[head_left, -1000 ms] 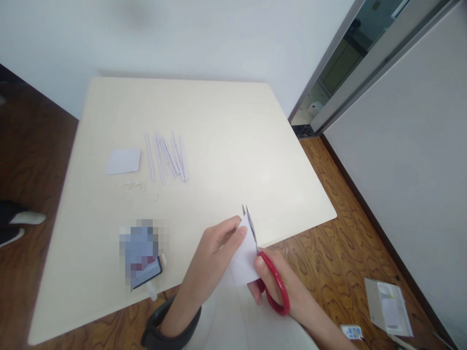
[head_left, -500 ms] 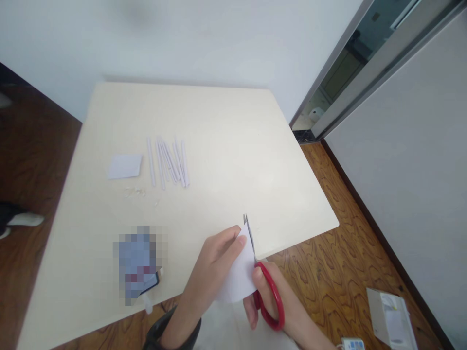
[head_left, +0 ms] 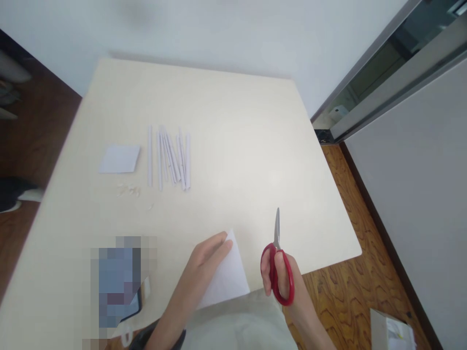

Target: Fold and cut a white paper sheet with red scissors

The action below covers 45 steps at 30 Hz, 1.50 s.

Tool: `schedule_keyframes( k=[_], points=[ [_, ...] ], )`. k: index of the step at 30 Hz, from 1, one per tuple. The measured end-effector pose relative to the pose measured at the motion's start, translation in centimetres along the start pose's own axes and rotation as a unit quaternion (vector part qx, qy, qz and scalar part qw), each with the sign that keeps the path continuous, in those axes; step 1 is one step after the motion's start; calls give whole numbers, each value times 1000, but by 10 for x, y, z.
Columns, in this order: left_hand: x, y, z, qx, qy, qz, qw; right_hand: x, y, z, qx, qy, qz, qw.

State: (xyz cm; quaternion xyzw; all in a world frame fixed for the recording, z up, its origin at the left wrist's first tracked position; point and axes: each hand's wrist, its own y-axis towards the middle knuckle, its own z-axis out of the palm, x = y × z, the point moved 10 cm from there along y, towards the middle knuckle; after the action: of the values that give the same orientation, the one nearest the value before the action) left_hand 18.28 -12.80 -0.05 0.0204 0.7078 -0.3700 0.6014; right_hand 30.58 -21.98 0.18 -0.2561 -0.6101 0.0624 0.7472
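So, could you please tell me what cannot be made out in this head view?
- Pixelated blue object near the table's front edge: blurred out.
- White paper sheet: left hand covers its left side.
- Red-handled scissors: right hand hides part of the loops.
- White box on floor: cut by frame edge.

You sit in a plain room of a home or small office: a cream table (head_left: pixel 226 146) under your hands, bare white wall (head_left: pixel 219 34) beyond them, wood floor (head_left: pixel 350 291) and a sliding door frame (head_left: pixel 383 82) to their right.
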Motion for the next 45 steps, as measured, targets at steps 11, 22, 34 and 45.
schedule_keyframes(
  k=[11, 22, 34, 45],
  points=[
    [63, 123, 31, 74, -15, 70, 995, -30, 152, -49, 39, -73, -108, 991],
    [76, 117, 20, 37, 4, 149, 988, -53, 139, -48, 166, -65, -202, 963],
    [66, 84, 46, 55, 1, 229, 972, -45, 109, -38, 193, -113, -211, 952],
    [56, 61, 49, 39, 18, 277, 960, -41, 93, -26, 242, -118, -232, 935]
  ],
)
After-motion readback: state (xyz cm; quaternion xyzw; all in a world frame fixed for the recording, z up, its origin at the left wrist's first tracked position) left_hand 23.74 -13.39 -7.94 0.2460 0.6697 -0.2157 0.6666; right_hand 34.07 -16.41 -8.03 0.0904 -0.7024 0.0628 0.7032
